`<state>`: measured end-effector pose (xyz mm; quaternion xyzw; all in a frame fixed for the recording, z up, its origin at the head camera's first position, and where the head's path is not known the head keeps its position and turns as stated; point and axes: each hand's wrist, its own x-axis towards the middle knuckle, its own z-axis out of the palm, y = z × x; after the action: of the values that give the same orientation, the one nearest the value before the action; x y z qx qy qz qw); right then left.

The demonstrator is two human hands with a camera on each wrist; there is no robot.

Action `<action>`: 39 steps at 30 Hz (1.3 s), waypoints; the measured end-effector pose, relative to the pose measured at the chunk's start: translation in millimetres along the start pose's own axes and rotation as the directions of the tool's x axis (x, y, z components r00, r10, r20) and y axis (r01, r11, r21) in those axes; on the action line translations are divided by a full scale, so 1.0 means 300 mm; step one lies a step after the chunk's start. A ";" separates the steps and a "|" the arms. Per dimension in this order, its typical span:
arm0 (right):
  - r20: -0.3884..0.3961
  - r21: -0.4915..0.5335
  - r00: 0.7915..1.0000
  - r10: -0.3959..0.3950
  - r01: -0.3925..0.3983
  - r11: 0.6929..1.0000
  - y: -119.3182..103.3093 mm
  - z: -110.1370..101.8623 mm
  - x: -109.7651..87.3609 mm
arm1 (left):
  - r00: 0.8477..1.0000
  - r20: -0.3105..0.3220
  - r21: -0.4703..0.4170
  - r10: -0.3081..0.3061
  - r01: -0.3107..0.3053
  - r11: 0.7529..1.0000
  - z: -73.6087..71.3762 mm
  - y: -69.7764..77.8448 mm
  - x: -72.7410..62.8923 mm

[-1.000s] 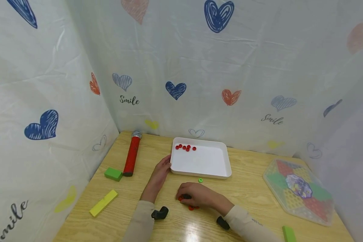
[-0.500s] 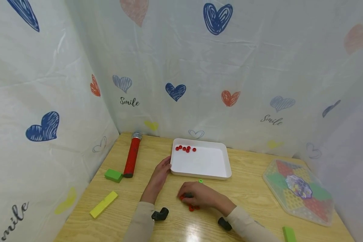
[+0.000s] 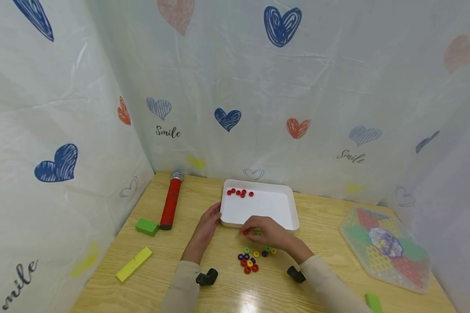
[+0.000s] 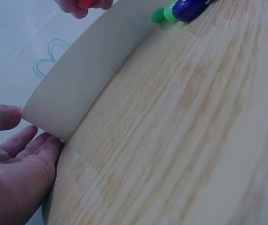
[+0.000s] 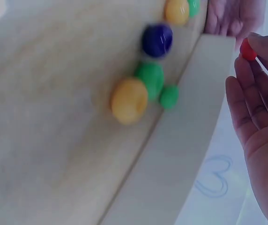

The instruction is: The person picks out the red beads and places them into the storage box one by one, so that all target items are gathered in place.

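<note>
My left hand (image 3: pixel 205 230) holds the left side of a white rectangular tray (image 3: pixel 266 204). In the left wrist view its thumb (image 4: pixel 5 116) is at the rim and the other fingers lie low at the corner. Several red beads (image 3: pixel 238 192) sit in the tray's far left part. My right hand (image 3: pixel 272 232) is over the tray's near edge, pinching a red bead (image 5: pixel 248 49) between thumb and forefinger. On the table in front lies a loose group of red beads (image 3: pixel 247 270), yellow beads (image 3: pixel 256 254), green beads (image 3: pixel 246 250) and dark purple beads (image 3: pixel 240 257).
A red tube with a silver end (image 3: pixel 171 202) lies left of the tray, near a green block (image 3: pixel 146 227) and a yellow block (image 3: pixel 134 264). At right are a clear hexagonal case (image 3: pixel 387 248) with coloured sections and another green block (image 3: pixel 374 303). A heart-printed curtain (image 3: pixel 258 87) surrounds the table.
My right hand has moved forward from the bead group to the tray's near edge with a red bead, uncovering the mixed beads. My left hand has stayed at the tray.
</note>
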<state>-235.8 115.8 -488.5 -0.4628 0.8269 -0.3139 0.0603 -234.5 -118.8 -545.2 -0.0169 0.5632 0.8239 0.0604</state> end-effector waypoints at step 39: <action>-0.022 -0.077 0.948 0.317 -0.318 0.945 0.308 -0.269 0.088 | 1.000 0.009 -0.016 0.010 -0.010 1.000 -0.008 -0.018 0.005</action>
<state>-349.5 166.6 -472.2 -0.3241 0.9027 -0.2690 0.0875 -235.5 -118.9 -551.0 -0.0106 0.5567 0.8286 0.0586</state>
